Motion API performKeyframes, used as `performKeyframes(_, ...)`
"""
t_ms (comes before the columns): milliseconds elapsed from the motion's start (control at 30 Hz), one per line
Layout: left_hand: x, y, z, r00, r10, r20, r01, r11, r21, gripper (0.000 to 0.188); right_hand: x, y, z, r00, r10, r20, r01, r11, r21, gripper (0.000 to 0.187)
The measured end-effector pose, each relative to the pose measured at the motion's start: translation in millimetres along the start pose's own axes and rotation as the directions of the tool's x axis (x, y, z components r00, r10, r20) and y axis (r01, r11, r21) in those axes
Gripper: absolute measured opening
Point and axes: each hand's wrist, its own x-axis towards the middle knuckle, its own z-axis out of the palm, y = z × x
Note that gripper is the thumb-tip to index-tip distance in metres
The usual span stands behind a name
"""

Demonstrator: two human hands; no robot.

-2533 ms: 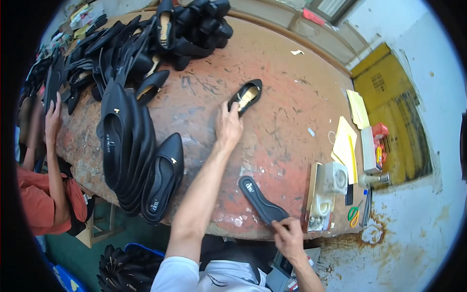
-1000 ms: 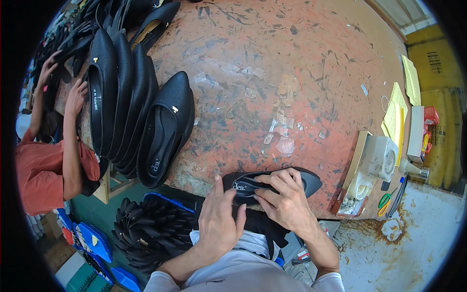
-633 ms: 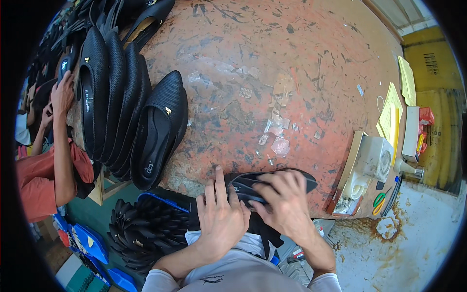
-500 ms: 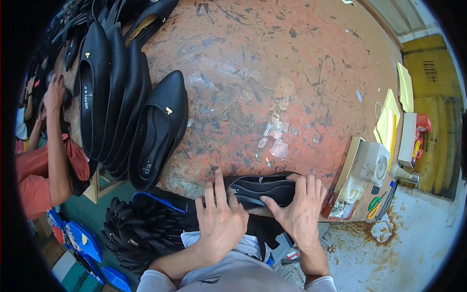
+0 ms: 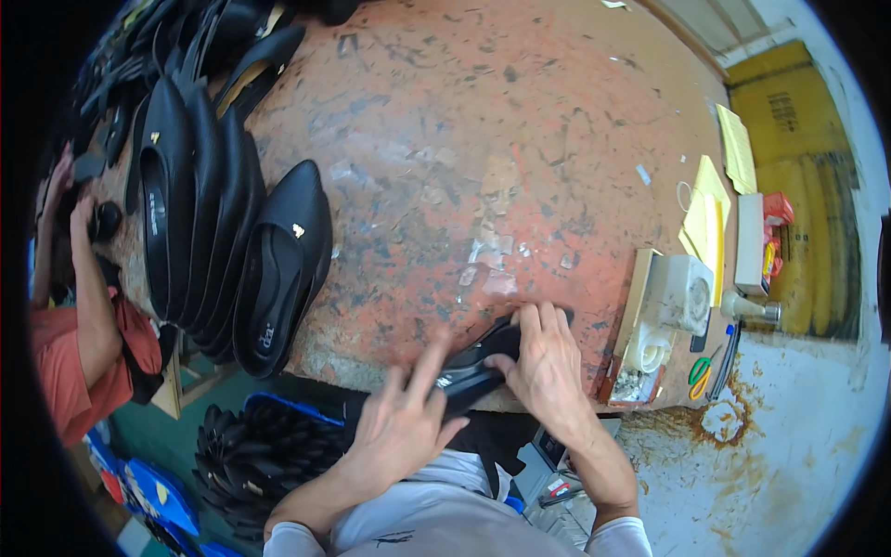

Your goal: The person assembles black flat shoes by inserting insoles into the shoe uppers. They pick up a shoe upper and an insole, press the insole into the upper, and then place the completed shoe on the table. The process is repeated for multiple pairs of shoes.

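A black flat shoe [image 5: 469, 381] is held tilted over the table's near edge, its heel end lower and nearer me. My right hand [image 5: 549, 371] grips it by the far right end, with the thumb inside on the insole and the fingers over the outer side. Beside the heel, my left hand [image 5: 397, 422] has its fingers spread, the index finger smeared by motion. I cannot tell whether its fingertips touch the shoe. Pale lettering marks the insole.
Black pointed shoes [image 5: 200, 204] with gold ornaments stand in a row at left on the worn table [image 5: 418, 213]. A tape dispenser [image 5: 677, 292], scissors [image 5: 701, 376] and yellow papers [image 5: 707, 209] lie at right. Black shoes [image 5: 260, 464] fill a blue container below. Another person [image 5: 88, 343] works at far left.
The shoe has turned from lying level along the edge to a slant, its right end higher. My left hand has drawn down and left from the heel; the whole view has shifted slightly.
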Motion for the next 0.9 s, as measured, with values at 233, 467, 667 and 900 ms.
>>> performKeyframes(233,31.0,16.2,98.7,0.983,0.061,0.17,-0.051,0.997,-0.063,0.049,-83.0,-43.9,-0.8,0.995,-0.082,0.065,0.092,0.981,-0.173,0.068)
performKeyframes(467,47.7,14.8,114.6,0.996,-0.019,0.091,0.027,0.996,-0.09,0.058,-30.8,-26.6,38.6,0.997,0.066,-0.04,-0.067,0.997,-0.03,0.113)
performKeyframes(667,46.1,13.0,122.7,0.994,-0.059,0.092,0.072,0.987,-0.147,0.06,-19.5,-14.9,33.6,0.994,0.103,0.041,-0.103,0.995,-0.002,0.111)
performKeyframes(900,41.7,9.5,123.8,0.988,0.08,-0.133,-0.094,0.99,-0.103,0.059,-38.0,-21.1,42.5,0.999,0.05,0.008,-0.049,0.994,-0.102,0.116)
